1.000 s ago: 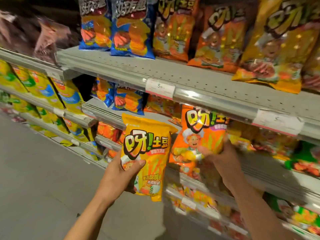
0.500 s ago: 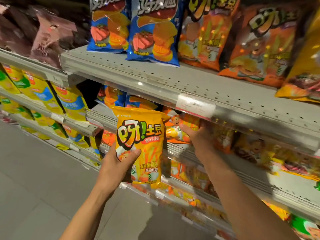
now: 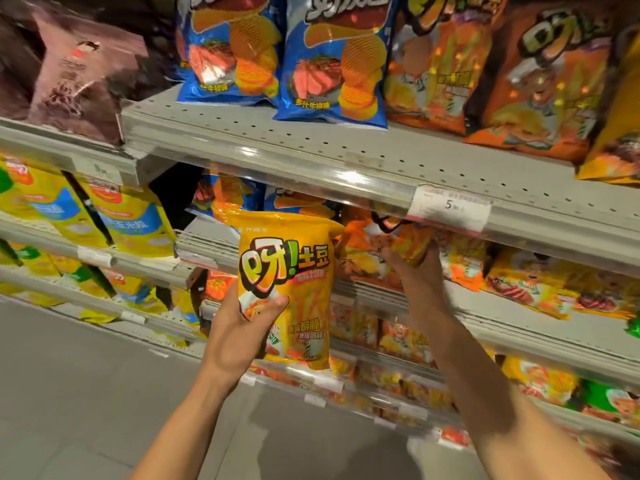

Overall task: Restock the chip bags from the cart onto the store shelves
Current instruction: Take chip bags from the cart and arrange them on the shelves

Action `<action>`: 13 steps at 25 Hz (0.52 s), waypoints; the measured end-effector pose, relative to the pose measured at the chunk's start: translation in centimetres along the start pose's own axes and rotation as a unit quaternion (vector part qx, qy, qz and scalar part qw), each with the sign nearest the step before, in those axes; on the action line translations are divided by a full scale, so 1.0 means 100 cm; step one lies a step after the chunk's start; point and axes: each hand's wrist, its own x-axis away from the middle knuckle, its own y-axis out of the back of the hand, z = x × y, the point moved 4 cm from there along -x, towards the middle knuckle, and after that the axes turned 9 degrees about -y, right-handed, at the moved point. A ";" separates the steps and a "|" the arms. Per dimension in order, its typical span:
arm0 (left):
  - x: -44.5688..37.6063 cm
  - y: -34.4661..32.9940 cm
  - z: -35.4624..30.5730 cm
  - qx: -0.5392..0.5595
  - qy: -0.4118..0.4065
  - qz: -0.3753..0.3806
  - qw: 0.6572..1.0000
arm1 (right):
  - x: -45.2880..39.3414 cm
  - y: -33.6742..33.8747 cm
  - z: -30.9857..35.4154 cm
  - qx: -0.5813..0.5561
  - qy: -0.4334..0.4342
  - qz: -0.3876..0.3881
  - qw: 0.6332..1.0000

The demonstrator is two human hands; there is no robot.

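Head view. Upper shelf (image 3: 311,150) carries blue bags (image 3: 332,64) and orange bags (image 3: 540,81); its front lip overhangs the right hand (image 3: 415,268), whose fingers grip an orange chip bag (image 3: 412,245) under the price tag (image 3: 450,207). Left hand (image 3: 239,334) grips a yellow chip bag (image 3: 294,289), upright, long axis vertical, below that shelf. Grey floor (image 3: 69,393).

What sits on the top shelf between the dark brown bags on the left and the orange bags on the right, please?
In the head view, two blue chip bags stand side by side on the top shelf between the dark brown bags and the orange bags.
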 end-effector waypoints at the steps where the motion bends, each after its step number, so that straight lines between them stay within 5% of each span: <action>1: -0.001 0.001 -0.001 -0.004 -0.004 -0.002 1.000 | 0.002 -0.001 -0.001 0.020 -0.009 0.005 1.000; 10: -0.010 0.011 -0.005 -0.030 -0.011 0.034 0.999 | -0.003 -0.002 0.004 0.049 -0.035 -0.059 0.996; 13: -0.012 0.006 -0.005 -0.033 0.004 0.036 0.999 | 0.000 -0.003 0.002 0.069 -0.007 -0.028 0.997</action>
